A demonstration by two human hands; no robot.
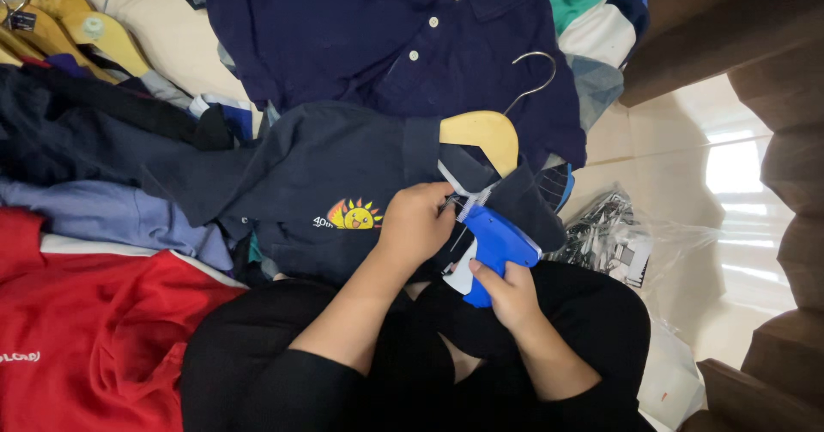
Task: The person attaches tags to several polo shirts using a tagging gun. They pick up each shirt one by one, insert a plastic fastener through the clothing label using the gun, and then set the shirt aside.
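Cream tiled floor [661,166] strewn with shirts; left hand [415,223] pinches navy polo [326,175] collar on wooden hanger [481,133]; right hand [506,290] grips blue tagging gun [498,245]; brown sofa [772,140] alongside.

Shirt [343,183] on lap, hanger [481,132] inside; tagging gun [498,243] at collar; bag [635,243] right.

A blue tagging gun [496,241] points up-left at the collar of a dark navy polo shirt [343,175]. The shirt hangs on a pale wooden hanger [482,133], spread over the lap, a yellow sun emblem on its chest.
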